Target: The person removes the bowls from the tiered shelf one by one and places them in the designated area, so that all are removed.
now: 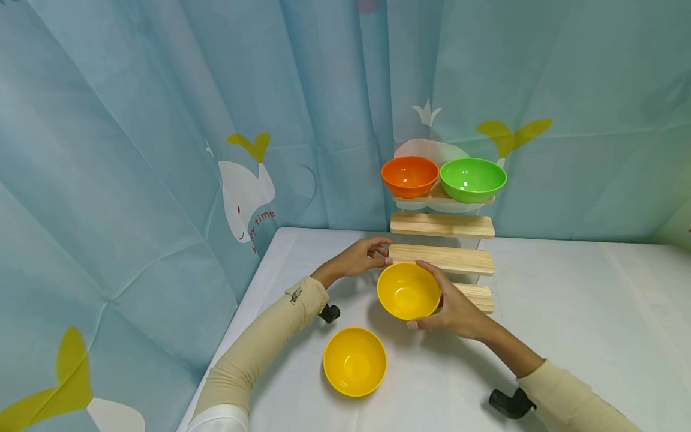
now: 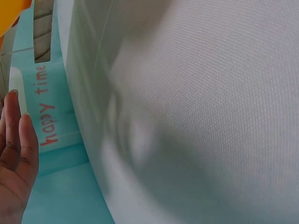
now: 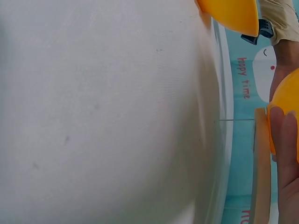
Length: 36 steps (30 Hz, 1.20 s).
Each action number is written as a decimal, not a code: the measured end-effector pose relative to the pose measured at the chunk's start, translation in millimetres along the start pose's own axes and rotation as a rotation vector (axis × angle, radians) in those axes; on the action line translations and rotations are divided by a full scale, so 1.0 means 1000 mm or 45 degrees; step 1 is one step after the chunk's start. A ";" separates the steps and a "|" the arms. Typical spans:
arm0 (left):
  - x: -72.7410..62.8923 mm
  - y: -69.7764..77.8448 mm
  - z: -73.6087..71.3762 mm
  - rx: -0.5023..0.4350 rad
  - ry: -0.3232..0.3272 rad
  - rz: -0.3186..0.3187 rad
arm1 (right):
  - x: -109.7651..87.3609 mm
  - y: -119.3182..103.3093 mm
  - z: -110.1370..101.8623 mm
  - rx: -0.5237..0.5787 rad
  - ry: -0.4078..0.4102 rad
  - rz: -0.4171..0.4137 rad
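Observation:
My right hand (image 1: 456,309) grips a yellow bowl (image 1: 405,294) by its right side, with the thumb at the near rim and fingers at the far rim. The held bowl is in front of the lower steps of a wooden stepped rack (image 1: 442,258), tilted so its inside faces the head camera. In the right wrist view, fingers (image 3: 287,140) lie along the bowl's outside beside a plank. My left hand (image 1: 358,257) is at the left end of the rack, its fingers extended in the left wrist view. A second yellow bowl (image 1: 355,362) stands upright on the table nearer me.
An orange bowl (image 1: 410,176) and a green bowl (image 1: 473,179) sit side by side on the rack's top step. The white table (image 1: 583,312) meets a blue patterned curtain (image 1: 335,120) at the back and left. Black wrist straps show on both arms.

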<state>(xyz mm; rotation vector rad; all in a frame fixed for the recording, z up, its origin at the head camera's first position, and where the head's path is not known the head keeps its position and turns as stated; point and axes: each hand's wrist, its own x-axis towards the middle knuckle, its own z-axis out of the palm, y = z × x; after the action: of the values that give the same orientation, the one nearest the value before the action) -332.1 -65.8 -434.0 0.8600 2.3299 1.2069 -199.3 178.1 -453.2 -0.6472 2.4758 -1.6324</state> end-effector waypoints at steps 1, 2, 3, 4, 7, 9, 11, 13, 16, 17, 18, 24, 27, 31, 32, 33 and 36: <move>0.000 0.000 0.000 0.002 0.001 0.000 | -0.001 0.000 0.000 -0.001 -0.001 -0.002; 0.000 0.001 0.000 0.005 0.002 0.002 | -0.001 -0.001 -0.001 0.000 0.000 -0.007; 0.000 0.001 0.000 0.006 0.002 0.004 | -0.002 -0.001 -0.002 0.001 -0.002 -0.013; 0.000 0.002 0.000 0.005 0.003 0.005 | -0.002 -0.001 -0.002 0.004 -0.005 -0.022; -0.001 0.003 0.000 0.003 0.004 0.006 | -0.004 -0.001 -0.005 0.019 -0.017 -0.038; 0.000 0.004 -0.001 -0.005 0.004 -0.003 | -0.005 -0.002 -0.006 0.035 -0.028 -0.043; 0.000 0.004 -0.001 -0.009 0.004 -0.013 | -0.006 -0.002 -0.008 0.042 -0.034 -0.046; 0.001 0.004 -0.001 -0.014 0.001 -0.018 | -0.008 -0.003 -0.010 0.050 -0.041 -0.051; 0.002 0.004 -0.001 -0.025 -0.007 -0.014 | -0.011 -0.003 -0.014 0.060 -0.056 -0.059; 0.002 0.004 -0.001 -0.028 -0.009 -0.012 | -0.013 -0.003 -0.015 0.068 -0.064 -0.060; 0.002 0.004 -0.001 -0.030 -0.011 -0.012 | -0.014 -0.003 -0.016 0.075 -0.072 -0.060; 0.002 0.003 -0.002 -0.024 -0.018 -0.005 | -0.022 -0.003 -0.022 0.093 -0.082 -0.056; 0.003 0.002 -0.002 -0.028 -0.021 0.003 | -0.026 -0.004 -0.025 0.066 -0.065 -0.057; 0.002 0.002 -0.002 -0.033 -0.024 0.014 | -0.031 -0.004 -0.029 0.032 -0.056 -0.065; 0.002 0.002 -0.002 -0.033 -0.026 0.015 | -0.032 -0.004 -0.030 0.028 -0.057 -0.066; 0.002 0.001 -0.002 -0.034 -0.028 0.016 | -0.033 -0.004 -0.031 0.030 -0.060 -0.068; 0.002 0.000 -0.002 -0.035 -0.031 0.014 | -0.037 -0.003 -0.034 0.017 -0.062 -0.065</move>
<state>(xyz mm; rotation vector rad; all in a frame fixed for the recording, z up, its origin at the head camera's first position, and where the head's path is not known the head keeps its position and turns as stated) -334.6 -65.1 -432.9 0.8740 2.2871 1.2231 -176.1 220.5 -441.7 -0.7459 2.4319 -1.6283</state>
